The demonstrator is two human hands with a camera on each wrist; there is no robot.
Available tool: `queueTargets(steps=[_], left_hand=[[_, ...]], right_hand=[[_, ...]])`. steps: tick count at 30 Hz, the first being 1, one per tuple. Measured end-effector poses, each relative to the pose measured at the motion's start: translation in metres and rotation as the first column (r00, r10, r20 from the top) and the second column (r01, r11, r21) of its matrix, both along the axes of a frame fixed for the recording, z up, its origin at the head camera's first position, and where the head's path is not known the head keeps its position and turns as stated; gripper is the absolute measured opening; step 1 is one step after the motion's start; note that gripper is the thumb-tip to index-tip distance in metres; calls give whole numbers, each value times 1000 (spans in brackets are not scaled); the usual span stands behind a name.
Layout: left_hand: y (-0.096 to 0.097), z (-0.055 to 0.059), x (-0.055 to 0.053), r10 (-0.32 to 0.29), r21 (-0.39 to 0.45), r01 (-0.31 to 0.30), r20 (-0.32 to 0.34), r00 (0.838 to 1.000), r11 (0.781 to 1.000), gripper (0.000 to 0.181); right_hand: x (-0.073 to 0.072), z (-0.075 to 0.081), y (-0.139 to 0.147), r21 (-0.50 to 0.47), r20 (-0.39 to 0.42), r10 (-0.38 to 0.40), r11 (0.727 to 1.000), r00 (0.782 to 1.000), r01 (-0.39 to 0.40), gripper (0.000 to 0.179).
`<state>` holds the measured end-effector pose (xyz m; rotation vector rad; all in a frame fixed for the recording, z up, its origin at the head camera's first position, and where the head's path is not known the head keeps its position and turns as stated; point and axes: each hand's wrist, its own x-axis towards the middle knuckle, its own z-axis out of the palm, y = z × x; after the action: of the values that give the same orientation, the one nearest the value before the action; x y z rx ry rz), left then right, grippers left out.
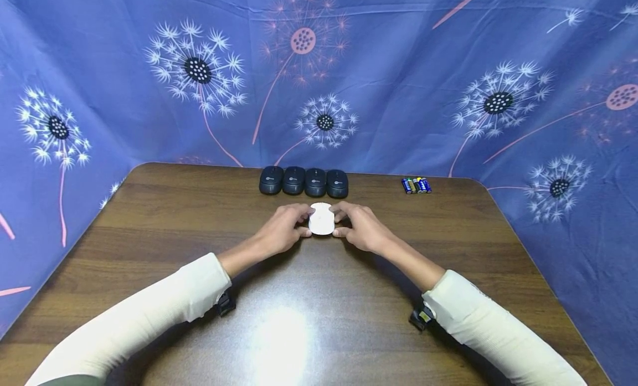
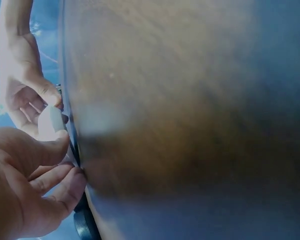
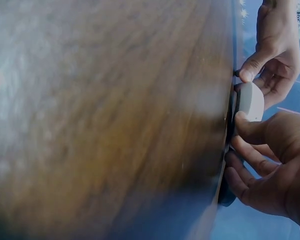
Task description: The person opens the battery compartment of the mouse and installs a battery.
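A white computer mouse (image 1: 321, 219) sits on the wooden table in front of me, its domed side facing up. My left hand (image 1: 285, 228) holds its left side, with thumb at the near corner and index finger farther back. On the opposite side my right hand (image 1: 366, 228) holds it the same way. Both wrist views show the white mouse (image 2: 50, 122) (image 3: 250, 102) between the two hands, thumbs touching its near edge. The remaining fingers curl loosely, and part of the mouse is hidden behind them.
Several black computer mice (image 1: 315, 183) stand in a row at the back edge, just beyond the hands. To their right lies a small group of batteries (image 1: 416, 185). A blue cloth with dandelion prints (image 1: 389, 87) hangs behind the wooden table (image 1: 174, 209).
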<state>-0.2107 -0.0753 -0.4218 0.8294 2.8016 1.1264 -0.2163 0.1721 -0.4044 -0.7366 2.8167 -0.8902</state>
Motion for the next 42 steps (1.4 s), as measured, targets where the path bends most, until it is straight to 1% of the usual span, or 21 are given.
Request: queueTargets(steps=[1, 2, 5, 6, 7, 10, 12, 13, 14, 15, 17, 18, 19, 21, 22, 23, 30, 35, 36, 40, 42], left_hand=[[1, 5, 2, 1, -7, -1, 13, 1000, 1000, 40], [1, 7, 3, 2, -14, -2, 16, 1000, 1000, 40], [-1, 7, 2, -12, -19, 12, 4, 1000, 1000, 40], [-1, 7, 2, -20, -24, 19, -12, 1000, 1000, 41], [-5, -4, -5, -38, -18, 37, -32, 999, 999, 43], [-10, -30, -22, -42, -22, 41, -61, 997, 999, 47], [-13, -43, -30, -47, -11, 46, -71, 996, 999, 48], [-14, -47, -34, -48, -1, 48, -60, 997, 999, 47], [-12, -39, -29, -39, 0, 39, -41, 998, 999, 46], [-11, -36, -27, -44, 8, 44, -46, 998, 999, 44], [-10, -17, -15, -52, 31, 52, -22, 998, 998, 44], [-9, -11, -11, -48, 33, 49, -17, 999, 998, 43], [-7, 0, -3, -39, 30, 39, 6, 999, 999, 43], [-4, 9, 3, -26, 26, 26, 7, 1000, 999, 41], [-3, 16, 8, -16, 19, 16, 22, 1000, 1000, 40], [-2, 18, 9, -9, 12, 8, 24, 1000, 1000, 39], [2, 21, 12, 28, -6, -28, 0, 1000, 1000, 33], [4, 18, 7, 20, 13, -20, 4, 1000, 1000, 34], [4, 15, 5, 13, 25, -13, -1, 1000, 1000, 34], [3, -10, -11, 11, 48, -9, -38, 999, 999, 39], [4, -13, -13, 17, 57, -16, -22, 1000, 998, 39]], right_hand=[[0, 1, 1, -5, -3, 3, 1000, 1000, -3, 49], [0, 1, 1, -9, -5, 7, 1000, 1000, -7, 48], [1, 3, 4, -20, 1, 16, 1000, 1000, -16, 47], [1, 3, 4, -25, 7, 16, 1000, 1000, -16, 47], [2, 4, 5, -30, 10, 17, 999, 1000, -17, 47], [2, 5, 7, -50, 13, 29, 998, 999, -29, 46], [2, 5, 9, -71, 9, 41, 997, 999, -40, 45], [2, 5, 9, -82, 4, 46, 996, 999, -46, 44], [2, 5, 10, -92, 0, 52, 994, 999, -52, 43], [2, 4, 11, -102, -2, 55, 993, 998, -55, 43], [3, 4, 13, -125, 5, 56, 991, 998, -54, 41], [4, 4, 14, -134, 6, 55, 989, 998, -54, 41], [4, 4, 14, -142, 12, 52, 989, 999, -50, 40], [6, 3, 16, -155, 24, 44, 987, 999, -40, 39], [6, 3, 17, -161, 27, 39, 986, 999, -34, 39], [7, 2, 17, -169, 34, 35, 985, 999, -29, 38], [10, 3, 17, -216, 75, 0, 976, 997, 17, 34], [10, 3, 15, -285, 146, -12, 957, 989, 54, 32], [10, 3, 15, -302, 163, -12, 951, 987, 61, 32], [11, 3, 14, -361, 234, -14, 927, 972, 100, 32], [11, 2, 13, -392, 266, -14, 912, 964, 121, 32]])
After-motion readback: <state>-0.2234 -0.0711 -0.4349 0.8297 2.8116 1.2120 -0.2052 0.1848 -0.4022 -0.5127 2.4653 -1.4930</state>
